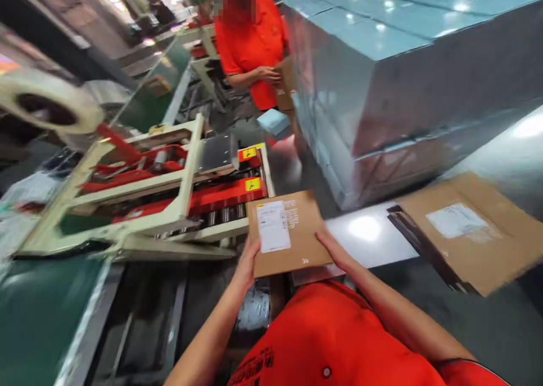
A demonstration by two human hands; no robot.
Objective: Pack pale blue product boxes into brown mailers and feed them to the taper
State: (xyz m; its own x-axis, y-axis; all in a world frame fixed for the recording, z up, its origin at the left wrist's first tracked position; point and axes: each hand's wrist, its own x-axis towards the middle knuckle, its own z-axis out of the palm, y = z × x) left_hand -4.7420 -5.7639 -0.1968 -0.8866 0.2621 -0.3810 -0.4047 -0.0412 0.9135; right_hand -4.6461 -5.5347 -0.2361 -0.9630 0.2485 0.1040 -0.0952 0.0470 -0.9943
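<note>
A brown cardboard box [307, 227] with a white label and printed text is held in front of my body, tilted a little. My left hand [249, 261] grips its left side, thumb on the face near the label. On the right side, my right hand [331, 247] is closed around the edge. The fingers under the box are hidden on both sides. To the right, a stack of flat cardboard cartons [475, 233] with a white label lies on a shiny metal table [369, 227].
A large block of stacked pale boxes [373, 91] stands at the back right. Ahead, a co-worker in a red shirt [252, 41] holds cardboard near a small light-blue box [274, 121]. A taping machine with red belts [220, 196] stands left, below a large tape roll [46, 106].
</note>
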